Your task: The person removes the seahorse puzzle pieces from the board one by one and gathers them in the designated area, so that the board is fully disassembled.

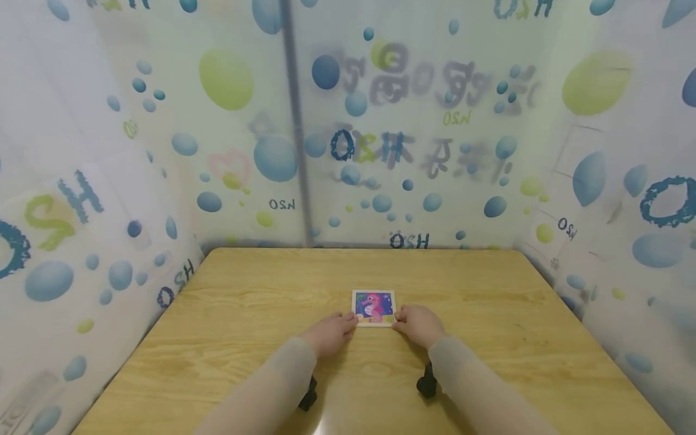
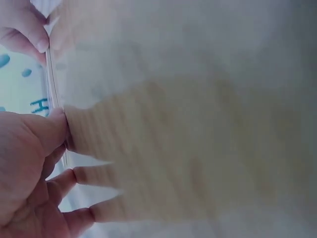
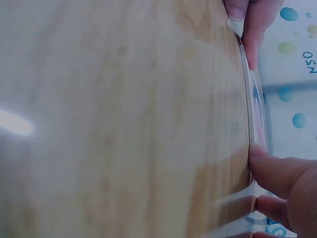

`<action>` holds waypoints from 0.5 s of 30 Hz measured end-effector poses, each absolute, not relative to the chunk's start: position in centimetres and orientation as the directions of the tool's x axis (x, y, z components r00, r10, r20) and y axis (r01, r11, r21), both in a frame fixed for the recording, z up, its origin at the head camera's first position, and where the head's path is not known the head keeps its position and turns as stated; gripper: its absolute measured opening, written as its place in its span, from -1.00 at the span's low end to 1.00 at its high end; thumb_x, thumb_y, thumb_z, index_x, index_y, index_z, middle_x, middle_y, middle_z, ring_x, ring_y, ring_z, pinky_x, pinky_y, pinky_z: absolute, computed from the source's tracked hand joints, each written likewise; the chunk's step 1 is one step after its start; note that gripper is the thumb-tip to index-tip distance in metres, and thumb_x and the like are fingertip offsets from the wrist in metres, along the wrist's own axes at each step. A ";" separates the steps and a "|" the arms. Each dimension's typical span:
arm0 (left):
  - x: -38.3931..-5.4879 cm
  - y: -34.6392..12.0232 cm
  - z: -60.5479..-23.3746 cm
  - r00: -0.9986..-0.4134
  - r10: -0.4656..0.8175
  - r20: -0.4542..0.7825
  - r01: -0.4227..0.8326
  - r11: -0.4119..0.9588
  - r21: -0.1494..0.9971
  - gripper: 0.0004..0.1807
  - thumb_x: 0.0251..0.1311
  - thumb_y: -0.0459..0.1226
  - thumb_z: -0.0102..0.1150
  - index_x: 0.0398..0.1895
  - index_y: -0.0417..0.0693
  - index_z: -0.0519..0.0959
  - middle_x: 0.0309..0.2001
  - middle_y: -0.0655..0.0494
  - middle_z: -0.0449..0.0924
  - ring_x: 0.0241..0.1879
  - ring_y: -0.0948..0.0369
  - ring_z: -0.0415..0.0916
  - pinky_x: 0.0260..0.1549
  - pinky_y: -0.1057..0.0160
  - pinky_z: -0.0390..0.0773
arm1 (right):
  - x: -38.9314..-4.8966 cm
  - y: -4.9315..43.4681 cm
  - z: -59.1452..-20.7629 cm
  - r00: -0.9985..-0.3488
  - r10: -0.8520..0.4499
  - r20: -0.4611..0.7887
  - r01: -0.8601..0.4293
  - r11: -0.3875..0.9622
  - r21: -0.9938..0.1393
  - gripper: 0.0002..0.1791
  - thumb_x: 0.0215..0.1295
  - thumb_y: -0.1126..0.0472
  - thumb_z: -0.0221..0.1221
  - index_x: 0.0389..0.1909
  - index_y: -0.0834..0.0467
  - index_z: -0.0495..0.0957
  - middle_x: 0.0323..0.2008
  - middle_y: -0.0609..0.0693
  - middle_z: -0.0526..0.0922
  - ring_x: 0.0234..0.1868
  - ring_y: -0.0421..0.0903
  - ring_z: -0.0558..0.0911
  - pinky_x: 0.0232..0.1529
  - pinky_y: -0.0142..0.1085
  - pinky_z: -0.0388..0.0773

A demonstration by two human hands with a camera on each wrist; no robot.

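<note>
1. The seahorse picture point(image 1: 373, 307) lies flat on the worktop point(image 1: 462, 278), between both hands.
2. The left hand point(image 1: 330, 334) pinches its near-left corner; the right hand point(image 1: 420, 326), its near-right.
3. Light, even pressure from both sides should keep it square.

Far curtain point(image 1: 261, 72): I read a large H2O point(image 1: 365, 145), order reversed, O on the left, plus smaller H2O repeats point(image 1: 282, 205), also reversed. Left curtain point(image 1: 114, 226): I get one large H2O point(image 1: 50, 222) and a small H2O point(image 1: 174, 284), same reversal. Right curtain point(image 1: 614, 145): large O point(image 1: 644, 201), small H2O point(image 1: 567, 228). Grey characters point(image 1: 391, 81) on the far curtain: blurred, I can't read them.
</note>
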State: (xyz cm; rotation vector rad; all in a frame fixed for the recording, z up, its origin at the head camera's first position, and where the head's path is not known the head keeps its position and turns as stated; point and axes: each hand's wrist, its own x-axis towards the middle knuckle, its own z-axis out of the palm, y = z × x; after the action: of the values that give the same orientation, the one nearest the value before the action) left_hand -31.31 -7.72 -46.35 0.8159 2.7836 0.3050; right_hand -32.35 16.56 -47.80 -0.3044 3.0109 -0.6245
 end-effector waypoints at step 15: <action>-27.3 -7.9 -45.2 -0.811 0.564 -0.151 0.543 0.824 0.163 -0.50 0.41 -0.19 -0.02 0.39 -0.01 0.32 0.39 0.06 0.28 0.32 -0.08 0.26 0.27 -0.02 0.27 | -29.3 16.6 -47.3 -0.963 -0.268 0.011 -0.248 0.874 -0.418 -0.65 0.21 0.03 0.29 -0.07 0.14 0.70 0.19 0.17 0.52 0.20 0.19 0.47 0.26 0.04 0.31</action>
State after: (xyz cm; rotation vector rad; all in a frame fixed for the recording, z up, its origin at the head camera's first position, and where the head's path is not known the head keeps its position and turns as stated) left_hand -27.33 -7.86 -45.23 0.8627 2.8134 0.1665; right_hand -29.29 16.59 -47.30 -0.4133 2.9949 -0.6586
